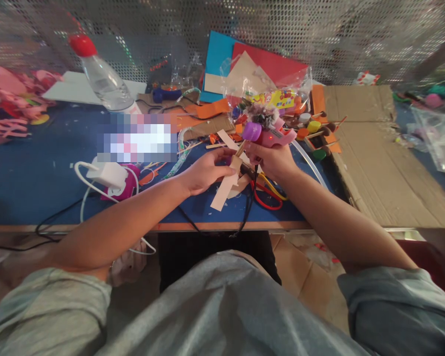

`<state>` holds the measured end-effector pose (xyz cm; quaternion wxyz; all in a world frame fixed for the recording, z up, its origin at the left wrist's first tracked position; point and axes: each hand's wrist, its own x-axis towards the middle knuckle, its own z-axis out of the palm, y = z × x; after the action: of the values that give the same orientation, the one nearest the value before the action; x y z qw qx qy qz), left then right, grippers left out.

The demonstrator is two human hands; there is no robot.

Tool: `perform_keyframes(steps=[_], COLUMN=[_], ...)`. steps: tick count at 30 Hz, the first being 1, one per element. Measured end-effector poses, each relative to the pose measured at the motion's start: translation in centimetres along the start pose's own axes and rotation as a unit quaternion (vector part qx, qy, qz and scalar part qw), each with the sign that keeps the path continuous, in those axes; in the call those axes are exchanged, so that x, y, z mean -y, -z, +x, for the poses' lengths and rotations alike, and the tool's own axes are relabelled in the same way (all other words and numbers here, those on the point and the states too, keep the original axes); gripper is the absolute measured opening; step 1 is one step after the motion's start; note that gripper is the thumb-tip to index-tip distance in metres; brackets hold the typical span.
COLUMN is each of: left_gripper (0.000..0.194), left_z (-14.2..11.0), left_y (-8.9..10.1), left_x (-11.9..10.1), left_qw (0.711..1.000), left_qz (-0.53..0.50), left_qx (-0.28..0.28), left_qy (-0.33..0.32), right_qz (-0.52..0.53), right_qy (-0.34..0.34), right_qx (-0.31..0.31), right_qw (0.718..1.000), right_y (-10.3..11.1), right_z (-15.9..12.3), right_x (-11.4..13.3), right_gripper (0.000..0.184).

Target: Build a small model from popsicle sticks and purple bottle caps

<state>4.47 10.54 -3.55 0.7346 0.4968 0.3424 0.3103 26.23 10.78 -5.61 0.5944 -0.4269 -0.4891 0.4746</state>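
My left hand (207,173) pinches a beige paper strip (224,190) where it meets a thin wooden stick (240,150), just above the table. My right hand (272,160) is closed around a pink glue gun (278,136) with a small red light; a black cord (249,205) hangs below that hand. A purple cap (252,131) sits at the upper end of the stick area, close to the right fingers; whether it is fixed to the stick I cannot tell. Beneath my hands lie scissors with red and yellow handles (269,202), partly hidden.
At left stand a clear bottle with a red cap (82,45) and a white charger (109,175) with a cable. Pink pieces (7,99) lie far left. Several coloured caps on sticks (314,127) lie right, beside a cardboard sheet (385,163). Blue and red card (270,64) lean behind.
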Motion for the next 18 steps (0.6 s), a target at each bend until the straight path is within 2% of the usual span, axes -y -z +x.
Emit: perform_keyframes(steps=[10,18], left_gripper=[0.057,0.057], left_z=[-0.05,-0.31], left_y=[0.16,-0.05], left_x=[-0.04,-0.41], left_qw=[0.999,0.997], left_qz=[-0.017,-0.064], left_qx=[0.043,0.032], left_qy=[-0.006,0.028], right_qz=[-0.003,0.009], right_qy=[0.005,0.007], right_qx=[0.008,0.009], right_qw=[1.0,1.0], right_y=[-0.4,-0.22], right_z=[0.04,0.29], right_x=[0.51,0.18], right_gripper=[0.069,0.075])
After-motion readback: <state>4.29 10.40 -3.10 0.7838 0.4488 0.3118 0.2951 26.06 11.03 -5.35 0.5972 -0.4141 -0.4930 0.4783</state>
